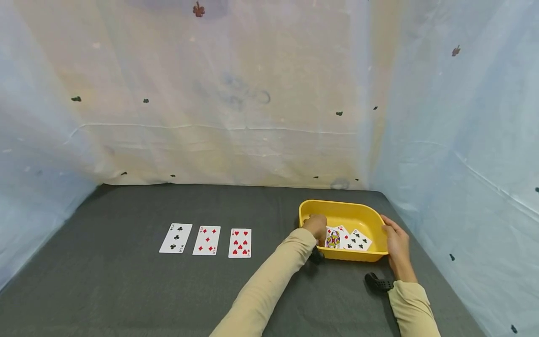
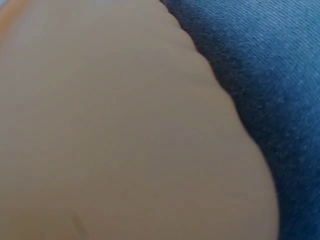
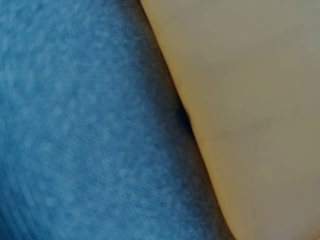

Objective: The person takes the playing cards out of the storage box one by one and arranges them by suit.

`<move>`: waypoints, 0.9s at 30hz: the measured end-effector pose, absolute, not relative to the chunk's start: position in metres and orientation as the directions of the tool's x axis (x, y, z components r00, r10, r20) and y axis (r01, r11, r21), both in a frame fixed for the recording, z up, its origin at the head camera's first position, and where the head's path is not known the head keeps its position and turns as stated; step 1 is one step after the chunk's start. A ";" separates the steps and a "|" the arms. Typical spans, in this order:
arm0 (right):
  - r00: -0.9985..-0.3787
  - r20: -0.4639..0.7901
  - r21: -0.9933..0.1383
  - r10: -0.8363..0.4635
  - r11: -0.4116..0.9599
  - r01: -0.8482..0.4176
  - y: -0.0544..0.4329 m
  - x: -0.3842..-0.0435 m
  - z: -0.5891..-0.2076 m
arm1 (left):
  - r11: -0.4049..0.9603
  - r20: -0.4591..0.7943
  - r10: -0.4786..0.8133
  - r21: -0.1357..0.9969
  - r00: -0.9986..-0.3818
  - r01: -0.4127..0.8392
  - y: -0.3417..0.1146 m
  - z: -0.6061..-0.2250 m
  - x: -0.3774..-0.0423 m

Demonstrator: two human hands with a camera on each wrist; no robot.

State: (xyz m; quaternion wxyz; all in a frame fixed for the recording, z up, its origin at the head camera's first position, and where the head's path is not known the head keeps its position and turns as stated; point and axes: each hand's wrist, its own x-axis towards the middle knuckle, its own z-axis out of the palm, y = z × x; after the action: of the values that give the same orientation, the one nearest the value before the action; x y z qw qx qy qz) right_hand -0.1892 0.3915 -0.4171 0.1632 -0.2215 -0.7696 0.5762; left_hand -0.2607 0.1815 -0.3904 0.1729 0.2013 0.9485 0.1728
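A yellow plastic tray (image 1: 343,255) stands on the table's right side. My right hand (image 1: 397,245) grips its right wall, thumb over the rim. My left hand (image 1: 316,226) reaches down inside the tray's left end, its fingers hidden; I cannot tell whether they hold a card. Beside it in the tray lie face-up playing cards: a court card (image 1: 332,239), a red heart card (image 1: 342,233) partly covered, and a club card (image 1: 359,240). The left wrist view shows mostly beige sleeve (image 2: 125,125); the right wrist view shows sleeve (image 3: 260,100) beside blurred fabric.
Left of the tray, a clubs card (image 1: 175,238), a five of diamonds (image 1: 207,240) and a seven of hearts (image 1: 240,243) lie face up in a row on the dark cloth-covered table (image 1: 126,281). Pale sheets (image 1: 252,154) hang behind and at both sides.
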 end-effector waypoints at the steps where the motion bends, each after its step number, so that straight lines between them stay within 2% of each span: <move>1: -0.848 -0.006 -0.959 0.529 0.238 0.155 0.391 -0.189 -0.417 | 0.855 -0.244 0.435 0.414 -0.867 0.313 0.182 -0.392 -0.261; 11: -0.847 -0.009 -0.961 0.531 0.230 0.154 0.391 -0.190 -0.419 | 0.770 -0.081 0.406 0.567 -0.910 0.293 0.177 -0.397 -0.262; 19: -0.852 -0.001 -0.966 0.523 0.220 0.136 0.390 -0.189 -0.417 | 0.587 -0.021 0.378 0.778 -0.926 0.222 0.174 -0.401 -0.265; 27: -0.857 0.012 -0.964 0.516 0.235 0.128 0.391 -0.189 -0.417 | 0.441 -0.083 0.363 0.893 -0.928 0.092 0.172 -0.394 -0.263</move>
State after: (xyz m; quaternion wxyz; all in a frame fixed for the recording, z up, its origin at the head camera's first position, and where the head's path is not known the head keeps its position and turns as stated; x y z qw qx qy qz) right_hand -0.1892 0.3909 -0.4169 0.1665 -0.2097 -0.7679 0.5819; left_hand -0.2632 0.1717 -0.3944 0.1321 0.1357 0.8384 0.5112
